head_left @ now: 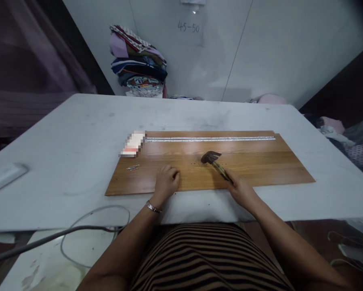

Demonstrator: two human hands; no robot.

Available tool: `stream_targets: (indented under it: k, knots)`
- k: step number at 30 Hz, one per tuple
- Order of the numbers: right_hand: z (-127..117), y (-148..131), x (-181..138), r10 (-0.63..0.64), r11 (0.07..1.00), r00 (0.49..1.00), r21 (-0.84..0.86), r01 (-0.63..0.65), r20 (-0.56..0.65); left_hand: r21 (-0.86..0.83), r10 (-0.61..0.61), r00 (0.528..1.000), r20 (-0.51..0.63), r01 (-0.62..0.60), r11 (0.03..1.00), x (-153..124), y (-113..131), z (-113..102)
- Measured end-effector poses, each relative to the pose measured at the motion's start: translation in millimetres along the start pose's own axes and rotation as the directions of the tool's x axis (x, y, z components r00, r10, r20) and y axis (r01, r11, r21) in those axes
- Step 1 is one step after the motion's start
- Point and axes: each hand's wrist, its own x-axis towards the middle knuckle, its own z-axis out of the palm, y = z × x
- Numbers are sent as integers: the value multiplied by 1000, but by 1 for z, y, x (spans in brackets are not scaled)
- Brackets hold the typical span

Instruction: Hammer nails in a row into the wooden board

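My right hand (237,188) grips the handle of a claw hammer (219,169). Its dark, rusty-looking head is over the middle of a brown wooden board (260,161). Around the head, a row of small dark spots (194,163) crosses the board; I cannot tell if they are nails or holes. My left hand (166,180) rests closed at the board's near edge, its palm side hidden. A few loose nails (133,167) lie to its left. Along the far side of the board run two white measuring strips (211,139).
The board lies on a white table (78,129). A blurred-out packet (133,144) sits at its far left corner. A white object (5,178) is at the table's left. A grey cable (78,229) passes the near edge, and folded cloth (139,60) is stacked behind.
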Motion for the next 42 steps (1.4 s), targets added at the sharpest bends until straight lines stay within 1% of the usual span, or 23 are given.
stream_targets:
  k: [5,10,18,23,29,34,37,42]
  knots:
    - [-2,-2,0,-11,1000,1000,-7,11,-15,-13,-1,1000,-10,1,1000,0,0,0]
    - [1,1,2,0,1000,1000,-18,0,16,-14,-3,1000,-10,2,1000,0,-1,1]
    - [-2,-1,1,-29,999,999,18,30,-30,-6,5,1000,-12,-5,1000,0,-2,2]
    - [4,5,1,-19,1000,1000,-17,19,-9,-1,6,1000,-17,-6,1000,-1,-2,2]
    - [0,1,1,-28,1000,999,8,29,-42,-10,8,1000,-17,-8,1000,0,-1,2]
    - [2,2,4,-21,1000,1000,-7,21,8,3,9,1000,-20,-9,1000,0,-3,3]
    - [4,4,3,-33,999,999,5,33,-17,-3,10,1000,-25,-10,1000,0,-3,3]
    - [3,4,2,-1,1000,999,-8,1,-35,-10,11,1000,-27,-11,1000,0,-1,2]
